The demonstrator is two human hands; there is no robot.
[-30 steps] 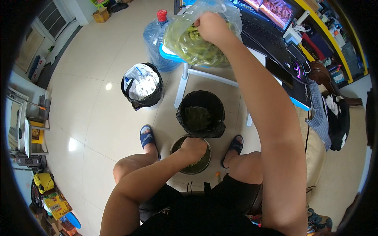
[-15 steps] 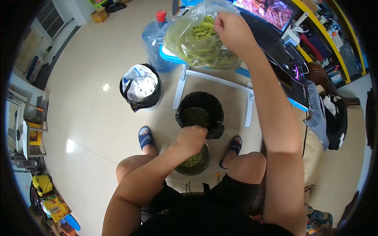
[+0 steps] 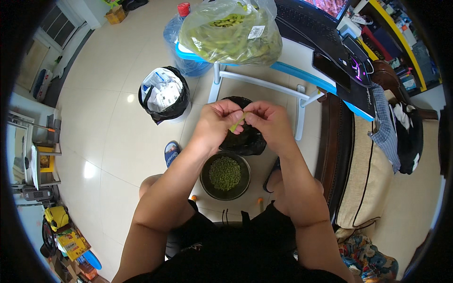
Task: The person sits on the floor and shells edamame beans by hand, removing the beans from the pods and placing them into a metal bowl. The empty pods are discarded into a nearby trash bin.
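A green edamame pod (image 3: 237,122) is pinched between my two hands, above a bin lined with black plastic (image 3: 255,144). My left hand (image 3: 216,121) grips the pod with thumb and fingers. From the other side, the thumb and forefinger of my right hand (image 3: 269,121) close on its upper end. Below my hands, a metal bowl (image 3: 204,181) on the floor holds many shelled green beans (image 3: 224,173). On the table ahead lies a clear plastic bag (image 3: 264,47) full of pods, its mouth partly open.
A white-and-blue folding table (image 3: 302,73) carries a laptop (image 3: 302,19) and a phone (image 3: 331,70). Left of it stand a large water bottle (image 3: 174,33) and a bin of paper waste (image 3: 165,94). A sofa (image 3: 363,188) is at my right.
My right hand has come down from the bag, and both hands now meet on a pod above the black-lined bin. The bowl of beans shows more fully.
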